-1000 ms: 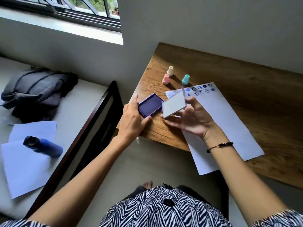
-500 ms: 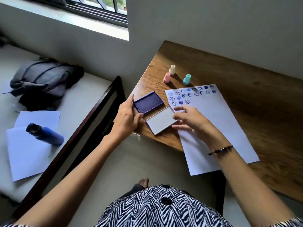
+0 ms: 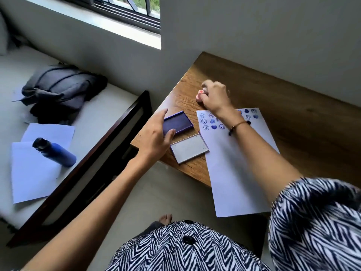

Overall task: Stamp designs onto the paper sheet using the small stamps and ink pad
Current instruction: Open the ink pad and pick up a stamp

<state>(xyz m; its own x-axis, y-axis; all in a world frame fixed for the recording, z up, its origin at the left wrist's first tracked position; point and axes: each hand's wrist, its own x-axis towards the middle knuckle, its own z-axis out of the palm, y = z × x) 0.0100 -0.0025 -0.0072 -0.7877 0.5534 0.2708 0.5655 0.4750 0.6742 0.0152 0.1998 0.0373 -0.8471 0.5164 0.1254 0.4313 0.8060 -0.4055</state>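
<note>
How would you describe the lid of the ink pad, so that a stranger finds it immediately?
Look at the wooden table, at its corner nearest the person. Two flat rectangles lie there, just left of the paper sheet. The lid is the nearer one, pale grey inside, while the ink pad beyond it is dark purple.

I see soft daylight from the window (image 3: 125, 8) upper left; right hand (image 3: 214, 96) motion-blurred, edges bowed by the wide lens

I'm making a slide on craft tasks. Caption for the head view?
Right hand reaches the pink stamp while the left hand steadies the open ink pad beside the stamped paper sheet.
</note>
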